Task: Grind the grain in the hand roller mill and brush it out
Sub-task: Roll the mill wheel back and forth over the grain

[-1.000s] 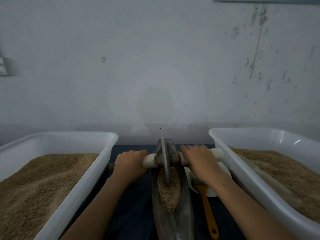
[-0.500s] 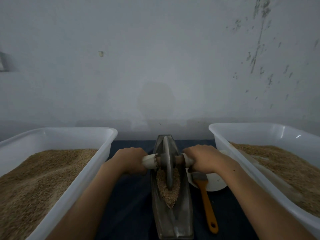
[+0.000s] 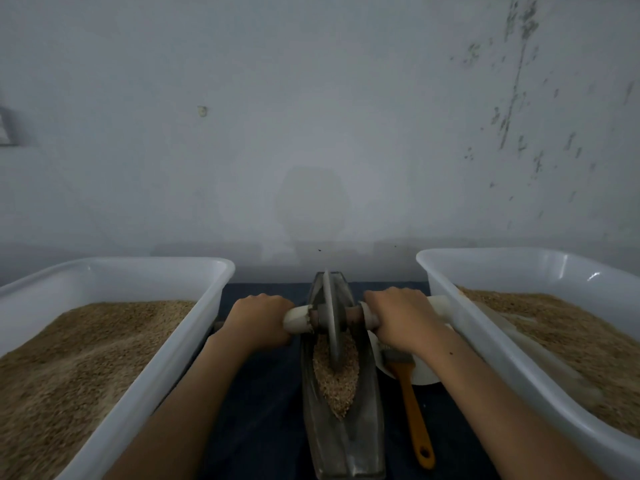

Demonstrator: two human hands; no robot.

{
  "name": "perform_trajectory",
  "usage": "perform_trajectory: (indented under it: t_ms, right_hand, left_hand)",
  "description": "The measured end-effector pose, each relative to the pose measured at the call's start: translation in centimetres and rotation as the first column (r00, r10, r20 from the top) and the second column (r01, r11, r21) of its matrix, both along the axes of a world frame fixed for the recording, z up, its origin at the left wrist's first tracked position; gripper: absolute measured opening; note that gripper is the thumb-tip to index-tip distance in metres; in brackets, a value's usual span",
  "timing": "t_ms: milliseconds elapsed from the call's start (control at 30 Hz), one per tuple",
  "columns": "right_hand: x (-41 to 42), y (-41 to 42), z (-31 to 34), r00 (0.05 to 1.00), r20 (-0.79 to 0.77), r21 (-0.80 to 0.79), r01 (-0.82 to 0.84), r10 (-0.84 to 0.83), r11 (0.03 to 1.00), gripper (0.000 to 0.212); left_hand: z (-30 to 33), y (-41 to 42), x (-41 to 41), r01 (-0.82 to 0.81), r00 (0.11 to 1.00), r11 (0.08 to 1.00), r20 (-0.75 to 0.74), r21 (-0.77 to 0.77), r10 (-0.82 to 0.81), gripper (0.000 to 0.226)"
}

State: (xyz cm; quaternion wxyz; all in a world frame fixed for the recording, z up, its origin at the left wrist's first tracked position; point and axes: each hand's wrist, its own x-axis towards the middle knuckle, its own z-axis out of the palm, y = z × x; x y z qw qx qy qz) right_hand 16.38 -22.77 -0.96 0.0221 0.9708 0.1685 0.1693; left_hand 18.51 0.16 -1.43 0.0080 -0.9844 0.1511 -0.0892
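Note:
A narrow boat-shaped metal trough (image 3: 346, 441) lies lengthwise on the dark cloth between my arms. A heap of grain (image 3: 337, 379) fills its middle. A grey roller wheel (image 3: 331, 327) stands upright in the trough, its lower edge in the grain. A pale axle handle (image 3: 298, 319) runs through the wheel to both sides. My left hand (image 3: 258, 320) grips the left end, and my right hand (image 3: 398, 318) grips the right end. A brush with an orange handle (image 3: 414, 414) lies to the right of the trough, its bristles partly under my right wrist.
Two white plastic tubs of grain flank the trough: one on the left (image 3: 166, 382), one on the right (image 3: 491, 348). A white dish (image 3: 424, 374) sits under the brush head. A grey wall (image 3: 311, 133) closes the back.
The wheel and both hands rolled toward me half a second ago, then back a little toward the far end of the trough. The grain heap looks flatter.

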Motion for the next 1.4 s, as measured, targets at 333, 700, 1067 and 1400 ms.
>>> perform_trajectory:
  t_ms: [333, 700, 1067, 1400]
  right_hand:
    - [-0.2, 0.2, 1.0, 0.992, -0.126, -0.059, 0.015, -0.022, 0.998, 0.009]
    - [0.3, 0.1, -1.2, 0.994, 0.097, 0.074, 0.047, -0.054, 0.996, 0.014]
    - [-0.8, 0.3, 1.6, 0.985, -0.166, -0.079, 0.042, -0.054, 0.996, 0.008]
    - [0.3, 0.3, -1.5, 0.985, 0.160, 0.101, 0.048, -0.064, 0.994, 0.011]
  left_hand:
    - [0.3, 0.3, 0.2, -0.013, 0.984, 0.999, -0.176, -0.043, 0.005, 0.034]
    - [-0.9, -0.4, 0.1, -0.005, 0.960, 1.000, 0.278, -0.005, 0.006, 0.022]
    - [0.3, 0.3, 0.4, 0.055, 0.995, 0.998, -0.089, 0.013, -0.054, 0.031]
    - [-0.9, -0.5, 0.1, -0.013, 0.954, 1.000, 0.301, 0.008, 0.010, 0.023]
